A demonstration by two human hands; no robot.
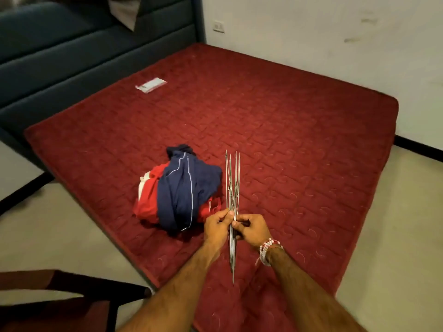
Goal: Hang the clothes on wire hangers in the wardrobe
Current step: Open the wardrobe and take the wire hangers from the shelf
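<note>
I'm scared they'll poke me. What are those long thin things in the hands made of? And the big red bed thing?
The hangers look like thin bare metal wire: silvery, shiny and straight. The mattress looks covered in dull red cloth, with stitched quilting; its filling is hidden.

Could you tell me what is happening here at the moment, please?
A person holds a bundle of wire hangers over a red mattress. The left grip and the right grip both pinch the bundle near its middle, perhaps to separate one hanger. A crumpled pile of navy and red clothes lies on the mattress just left of the hangers, untouched. Nothing is hung yet, and no wardrobe is in view.
</note>
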